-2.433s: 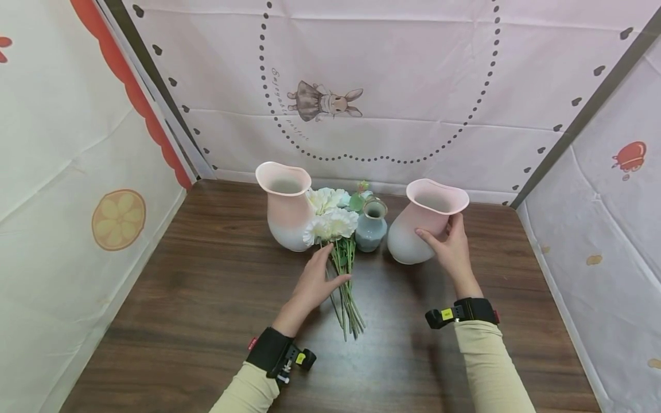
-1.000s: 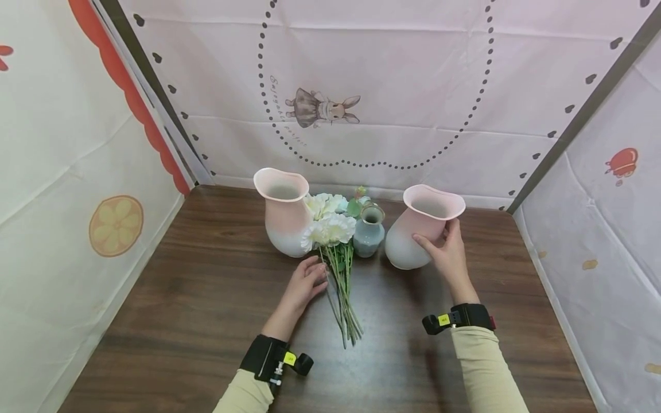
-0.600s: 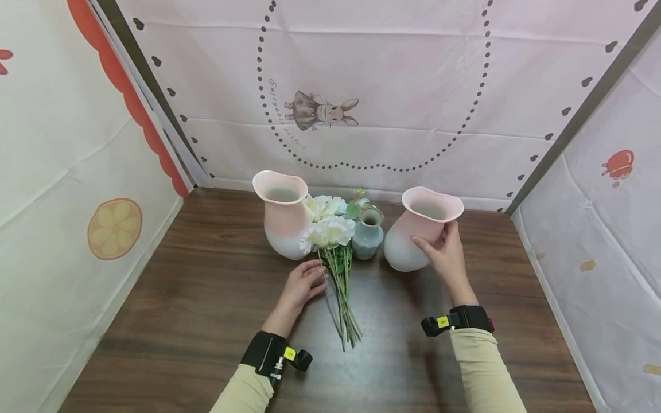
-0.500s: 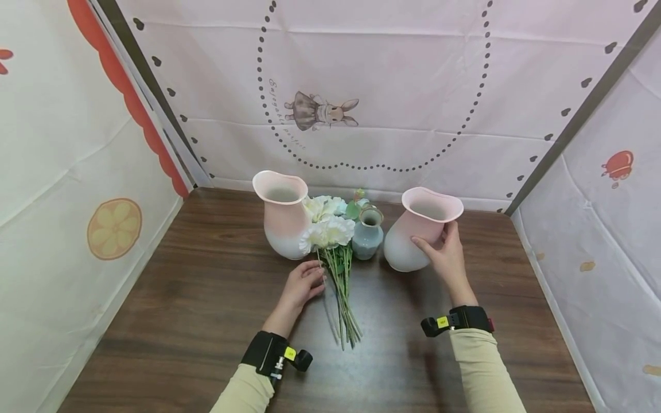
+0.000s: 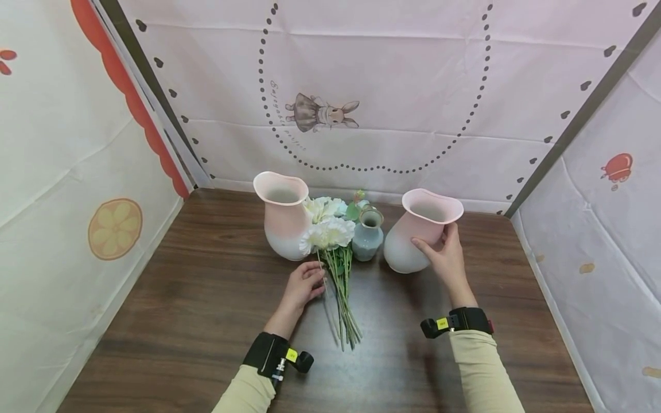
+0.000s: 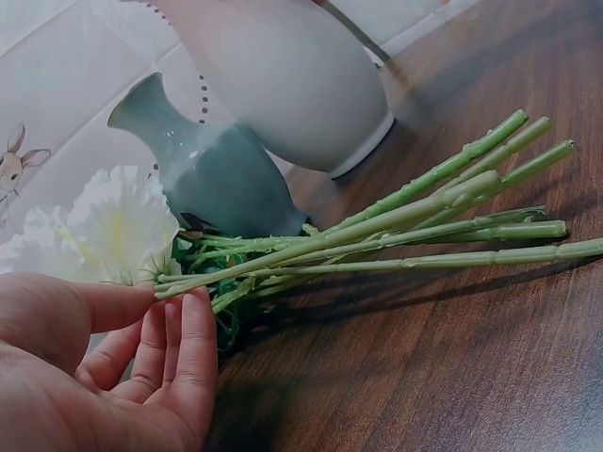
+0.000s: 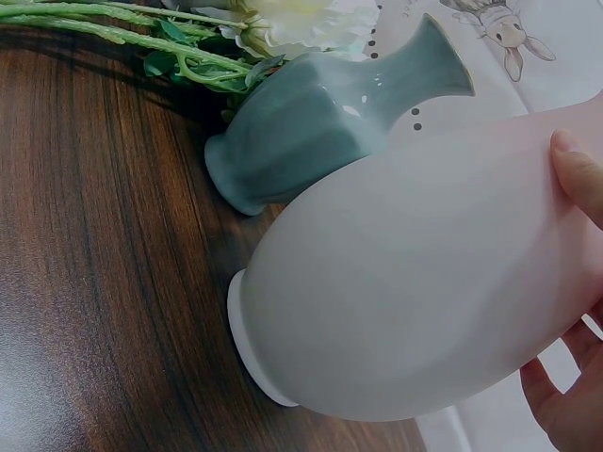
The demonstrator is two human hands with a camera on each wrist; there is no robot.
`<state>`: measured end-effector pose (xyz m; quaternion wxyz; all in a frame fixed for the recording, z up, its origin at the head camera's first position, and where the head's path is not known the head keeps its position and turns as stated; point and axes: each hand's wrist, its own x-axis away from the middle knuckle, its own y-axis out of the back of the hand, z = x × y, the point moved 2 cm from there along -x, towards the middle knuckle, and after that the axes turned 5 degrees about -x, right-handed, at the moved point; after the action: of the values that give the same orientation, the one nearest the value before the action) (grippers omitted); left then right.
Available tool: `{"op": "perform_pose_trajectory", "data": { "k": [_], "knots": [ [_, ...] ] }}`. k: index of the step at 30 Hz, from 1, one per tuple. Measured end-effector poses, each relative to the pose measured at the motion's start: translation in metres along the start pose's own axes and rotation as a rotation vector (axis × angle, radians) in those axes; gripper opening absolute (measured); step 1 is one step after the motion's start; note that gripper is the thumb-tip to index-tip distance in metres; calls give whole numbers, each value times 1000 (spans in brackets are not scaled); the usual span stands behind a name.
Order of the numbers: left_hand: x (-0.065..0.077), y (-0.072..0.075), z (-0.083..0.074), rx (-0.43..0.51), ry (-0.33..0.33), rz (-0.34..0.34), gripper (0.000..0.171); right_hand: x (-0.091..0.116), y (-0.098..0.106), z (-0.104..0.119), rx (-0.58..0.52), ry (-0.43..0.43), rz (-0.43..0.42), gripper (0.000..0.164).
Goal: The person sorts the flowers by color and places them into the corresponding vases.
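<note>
My left hand (image 5: 301,287) pinches one green flower stem (image 6: 367,229) between thumb and fingertips, just below the white blooms (image 6: 118,226). The other stems (image 5: 343,287) of the bunch lie on the table beside my fingers. On the right, my right hand (image 5: 448,255) grips the side of a pink-and-white vase (image 5: 408,244), its thumb on the near face and its fingers behind the neck. That vase stands upright with its wavy mouth open at the top. Between it and the flowers is a small blue-grey glazed vase (image 5: 368,238).
A second pink-and-white vase (image 5: 284,221) stands left of the blooms. Green leaves (image 5: 353,210) show behind the small vase. The dark wood table (image 5: 206,310) is bounded by printed cloth walls (image 5: 413,86) at the back and both sides.
My left hand has drawn back from over the stems to their left side and taken one between its fingertips. The right hand keeps its grip on the vase.
</note>
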<state>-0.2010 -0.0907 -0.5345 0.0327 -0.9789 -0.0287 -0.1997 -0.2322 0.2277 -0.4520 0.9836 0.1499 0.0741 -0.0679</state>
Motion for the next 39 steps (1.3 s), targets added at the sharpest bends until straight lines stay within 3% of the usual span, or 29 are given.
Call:
{"op": "perform_pose_trajectory", "data": {
  "k": [17,39],
  "knots": [
    [5,0,-5,-19,-60,-16,28,0,-1,-1,4,29,-7,85],
    [21,-12,-40,-48,-247,-20,29,1,-1,0,-5,21,-1,85]
  ]
}}
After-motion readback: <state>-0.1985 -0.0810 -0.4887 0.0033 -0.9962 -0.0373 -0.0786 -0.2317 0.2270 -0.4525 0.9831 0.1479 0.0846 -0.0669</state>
